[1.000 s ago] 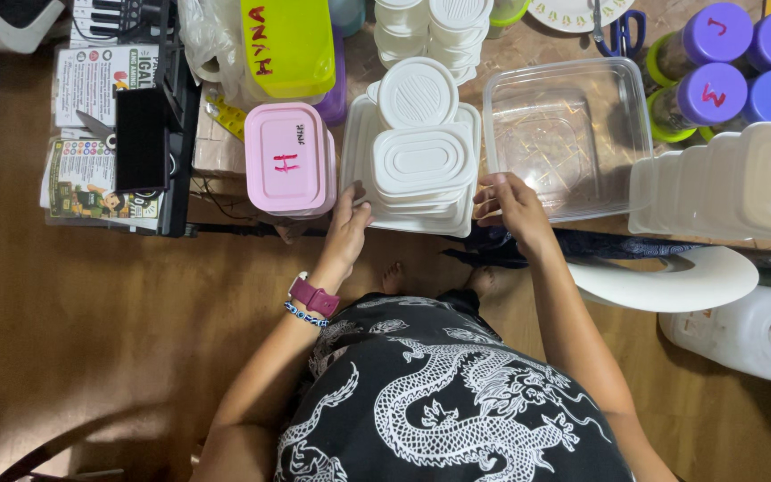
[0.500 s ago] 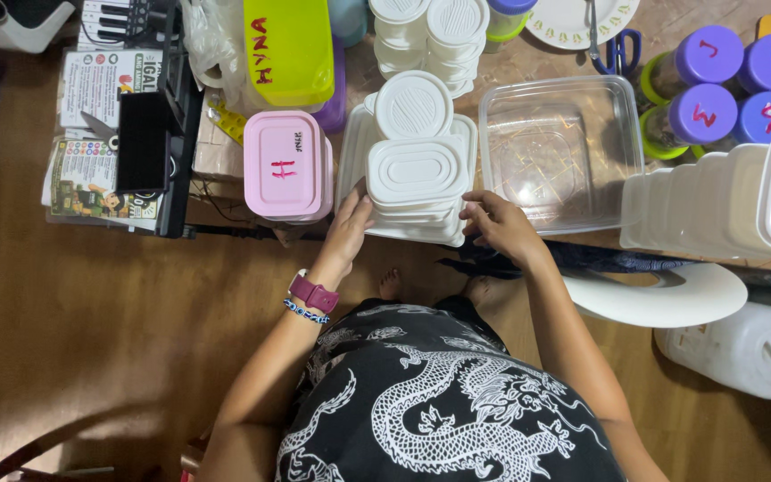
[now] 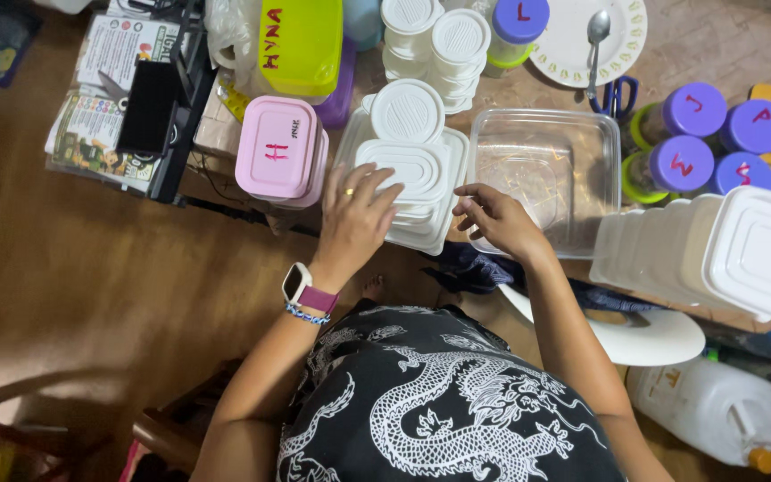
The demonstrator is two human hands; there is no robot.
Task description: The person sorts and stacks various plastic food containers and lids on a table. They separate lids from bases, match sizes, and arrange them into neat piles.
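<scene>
A: White plastic everywhere! The stack of white lids (image 3: pixel 414 183) sits at the near edge of the table (image 3: pixel 528 67), between the pink-lidded box (image 3: pixel 278 147) on the left and the clear empty tub (image 3: pixel 551 174) on the right.

B: And the left hand (image 3: pixel 354 219) lies flat on the stack's near-left corner, fingers (image 3: pixel 377 183) spread wide over the top rounded-rectangle lid. No grip, just pressing.

A: The right hand (image 3: pixel 493 219)?

B: Just beside the stack's right edge, fingers loosely curled, tips pointing left at it. Holding nothing that I can see.

A: So the stack lies between the two hands, the left one nearer, already touching.

B: Right. The top lid's long axis runs left to right, slightly tilted. A round lid (image 3: pixel 406 110) sits beyond it, on the far part of the stack.
</scene>
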